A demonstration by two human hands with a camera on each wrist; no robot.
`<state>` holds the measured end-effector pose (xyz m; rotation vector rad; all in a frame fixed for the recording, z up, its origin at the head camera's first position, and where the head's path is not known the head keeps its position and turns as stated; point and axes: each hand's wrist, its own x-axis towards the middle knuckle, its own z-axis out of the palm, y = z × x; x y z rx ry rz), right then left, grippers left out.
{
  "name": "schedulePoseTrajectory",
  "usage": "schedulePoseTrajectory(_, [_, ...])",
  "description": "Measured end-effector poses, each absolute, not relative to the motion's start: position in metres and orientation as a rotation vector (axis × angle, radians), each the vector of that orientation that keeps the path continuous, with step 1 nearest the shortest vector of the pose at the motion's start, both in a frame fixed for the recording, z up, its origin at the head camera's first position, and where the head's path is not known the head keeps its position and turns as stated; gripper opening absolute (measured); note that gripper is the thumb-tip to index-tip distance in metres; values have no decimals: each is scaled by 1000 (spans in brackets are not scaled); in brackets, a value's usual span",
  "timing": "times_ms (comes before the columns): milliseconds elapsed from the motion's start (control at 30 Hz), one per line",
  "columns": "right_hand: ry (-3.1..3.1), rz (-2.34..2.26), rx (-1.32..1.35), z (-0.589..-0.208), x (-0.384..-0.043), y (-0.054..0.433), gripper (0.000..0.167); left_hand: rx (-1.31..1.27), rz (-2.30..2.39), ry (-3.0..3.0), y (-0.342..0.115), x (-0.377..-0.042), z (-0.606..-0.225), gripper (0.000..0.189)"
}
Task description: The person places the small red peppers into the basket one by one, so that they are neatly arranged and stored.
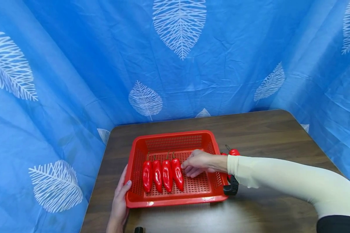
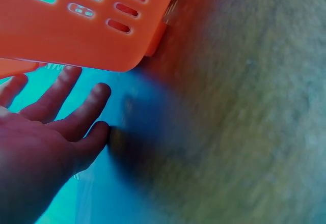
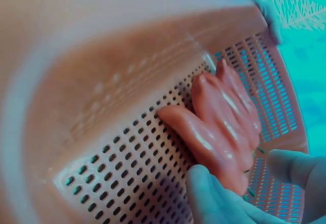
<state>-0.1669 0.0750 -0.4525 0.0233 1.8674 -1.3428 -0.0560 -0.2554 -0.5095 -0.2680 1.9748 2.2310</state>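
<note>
A blue curtain [image 1: 103, 64] printed with white leaves hangs at the left and runs behind everything. In front of it, a person's left hand [image 1: 120, 200] holds the left side of a red basket [image 1: 175, 201], thumb at the rim and fingers along the outside. The basket, rectangular with perforated walls and floor, rests on a brown wood-grain counter [image 1: 268, 139]. Inside, left of the middle, four glossy red peppers [image 1: 167, 176] lie side by side, green stems pointing to the far wall. Just right of the last pepper is the right hand [image 1: 199, 162], thumb and fingers parted, with nothing in its grasp; whether a fingertip touches that pepper is hard to tell. A black device [image 1: 232, 186] sits at its wrist, below a cream sleeve [image 1: 280, 174]. Beyond the basket's right side, more red peppers [image 1: 234, 152] lie partly hidden behind the arm.
</note>
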Motion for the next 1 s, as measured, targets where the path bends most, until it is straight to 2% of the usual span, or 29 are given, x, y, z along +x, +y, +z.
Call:
schedulePoseTrajectory(267, [1777,-1351,-104,-425,-159,103,38,-270,2221,1976,-254,-54,-511,69])
schedulePoseTrajectory(533, [1747,-1345,-201,-398,-155,140,36,-251,2214,2001,-253,-53,-512,70])
schedulePoseTrajectory(1000, [1818,-1343,-120,-383,-152,216,49,-312,2176,2009,-252,-52,-510,72])
